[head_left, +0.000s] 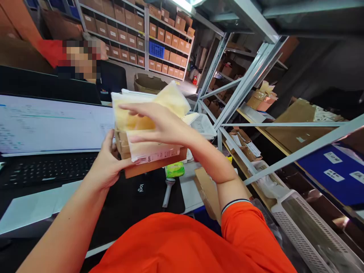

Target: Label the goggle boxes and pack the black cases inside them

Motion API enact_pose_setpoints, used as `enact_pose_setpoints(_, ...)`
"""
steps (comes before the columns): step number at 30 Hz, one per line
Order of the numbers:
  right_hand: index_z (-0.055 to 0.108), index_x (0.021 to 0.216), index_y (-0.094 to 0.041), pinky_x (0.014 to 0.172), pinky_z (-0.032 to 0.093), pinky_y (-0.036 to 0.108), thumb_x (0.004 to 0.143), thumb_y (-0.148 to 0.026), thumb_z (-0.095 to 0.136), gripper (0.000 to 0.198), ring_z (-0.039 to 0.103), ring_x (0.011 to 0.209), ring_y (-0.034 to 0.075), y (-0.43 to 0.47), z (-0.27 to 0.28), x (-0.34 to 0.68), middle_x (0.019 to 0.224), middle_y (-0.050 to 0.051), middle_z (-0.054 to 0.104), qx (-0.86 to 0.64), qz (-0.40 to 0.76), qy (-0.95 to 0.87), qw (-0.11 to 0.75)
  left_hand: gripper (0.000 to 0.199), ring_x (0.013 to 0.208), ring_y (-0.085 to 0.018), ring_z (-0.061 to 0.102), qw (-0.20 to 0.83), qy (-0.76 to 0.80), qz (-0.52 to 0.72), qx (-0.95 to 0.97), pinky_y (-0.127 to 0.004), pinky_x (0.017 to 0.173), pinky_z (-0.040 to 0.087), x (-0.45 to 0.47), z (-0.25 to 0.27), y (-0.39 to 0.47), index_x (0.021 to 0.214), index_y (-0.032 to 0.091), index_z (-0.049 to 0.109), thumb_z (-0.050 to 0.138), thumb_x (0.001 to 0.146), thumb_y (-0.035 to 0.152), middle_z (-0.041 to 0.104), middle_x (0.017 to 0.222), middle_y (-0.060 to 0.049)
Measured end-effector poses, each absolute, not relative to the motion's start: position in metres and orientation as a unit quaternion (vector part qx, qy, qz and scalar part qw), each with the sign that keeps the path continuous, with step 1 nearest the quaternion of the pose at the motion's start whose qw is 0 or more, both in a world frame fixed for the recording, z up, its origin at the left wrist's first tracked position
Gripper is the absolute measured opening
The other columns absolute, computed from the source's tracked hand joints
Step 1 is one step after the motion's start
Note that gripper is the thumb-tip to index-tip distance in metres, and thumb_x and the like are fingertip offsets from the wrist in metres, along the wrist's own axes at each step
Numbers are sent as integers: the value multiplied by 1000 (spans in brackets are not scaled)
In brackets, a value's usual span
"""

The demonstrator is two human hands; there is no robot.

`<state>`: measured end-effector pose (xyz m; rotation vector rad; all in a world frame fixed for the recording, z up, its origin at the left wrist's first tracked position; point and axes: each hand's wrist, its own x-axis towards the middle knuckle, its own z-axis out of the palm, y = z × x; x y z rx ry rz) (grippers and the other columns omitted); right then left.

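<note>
My left hand (109, 163) grips the near left corner of a small brown cardboard box (135, 172), its thumb lying along the front. Out of the box stick several pale yellow and white paper packets (173, 99), one with a printed label at its lower edge. Above these, my right hand (162, 123) lies across the packets with fingers stretched and apart. Whether its palm touches them I cannot tell. The box is held over the desk, in front of the laptop (57, 125).
On the black desk mat (122, 208) lie a white handheld tool (168, 191) and a green packet (174, 169). White papers (36, 204) are at left. Metal shelving (244, 83) stands close on the right with a white basket (203, 125) beside it. Another person (54, 53) is beyond the laptop.
</note>
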<state>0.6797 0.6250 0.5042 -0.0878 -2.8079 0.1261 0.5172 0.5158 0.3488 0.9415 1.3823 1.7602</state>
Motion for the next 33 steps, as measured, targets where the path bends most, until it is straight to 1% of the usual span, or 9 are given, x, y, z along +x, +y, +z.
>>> enact_pose_setpoints(4, 49, 166, -27, 133, 36, 56, 92, -44, 86, 84, 44, 159, 34, 632, 495, 726, 172, 11, 48, -19, -57, -986, 156, 142, 145, -44, 60, 414, 494, 702, 303, -51, 118, 57, 513, 364, 507, 155, 24, 55, 111, 26, 38, 62, 160, -19)
enact_pose_setpoints(6, 51, 164, -28, 133, 33, 59, 97, -33, 80, 73, 44, 159, 34, 633, 481, 737, 170, 12, 49, -47, -104, -982, 149, 146, 142, -44, 62, 412, 498, 702, 300, -52, 118, 57, 508, 369, 507, 155, 23, 56, 112, 22, 43, 64, 157, -19)
enact_pose_setpoints(9, 59, 157, -27, 129, 39, 52, 103, -18, 63, 55, 52, 154, 30, 636, 471, 741, 164, 11, 57, -75, -123, -977, 160, 146, 139, -45, 65, 417, 499, 694, 311, -55, 118, 55, 503, 374, 511, 155, 21, 58, 111, 22, 52, 66, 154, -21)
enact_pose_setpoints(14, 74, 132, -23, 102, 54, 37, 109, -22, 49, 34, 69, 121, 24, 657, 495, 740, 126, 7, 77, -159, -41, -962, 217, 145, 145, -45, 60, 396, 509, 683, 343, -54, 116, 57, 502, 373, 515, 159, 24, 55, 112, 28, 49, 63, 158, -19)
enact_pose_setpoints(18, 74, 110, -19, 87, 53, 34, 110, -38, 52, 29, 67, 94, 21, 682, 513, 735, 94, 4, 70, -224, 10, -947, 229, 140, 146, -42, 60, 404, 506, 672, 359, -49, 115, 60, 507, 368, 514, 158, 24, 57, 112, 31, 46, 64, 157, -17)
enact_pose_setpoints(21, 71, 123, -21, 91, 54, 37, 107, -37, 57, 27, 66, 102, 22, 687, 515, 729, 105, 5, 69, -222, 4, -944, 243, 129, 138, -42, 66, 436, 482, 676, 347, -51, 111, 62, 510, 368, 513, 151, 22, 62, 111, 34, 44, 71, 146, -17)
enact_pose_setpoints(25, 68, 133, -28, 109, 53, 47, 109, -29, 53, 29, 61, 132, 29, 669, 516, 732, 138, 7, 66, -154, -48, -952, 260, 121, 120, -43, 75, 449, 483, 682, 316, -55, 97, 68, 507, 370, 511, 144, 17, 66, 109, 33, 38, 76, 133, -19)
enact_pose_setpoints(29, 75, 120, -27, 117, 50, 51, 113, -30, 48, 29, 63, 132, 29, 653, 518, 744, 136, 8, 70, -70, -63, -979, 180, 123, 114, -44, 76, 440, 494, 682, 313, -57, 92, 69, 500, 370, 506, 142, 19, 68, 109, 29, 42, 77, 128, -18)
enact_pose_setpoints(33, 74, 132, -25, 118, 51, 51, 113, -40, 54, 31, 64, 131, 29, 647, 515, 752, 135, 9, 73, -84, -48, -981, 168, 131, 119, -48, 74, 441, 509, 673, 305, -66, 96, 65, 499, 371, 504, 142, 19, 68, 109, 22, 54, 77, 128, -19)
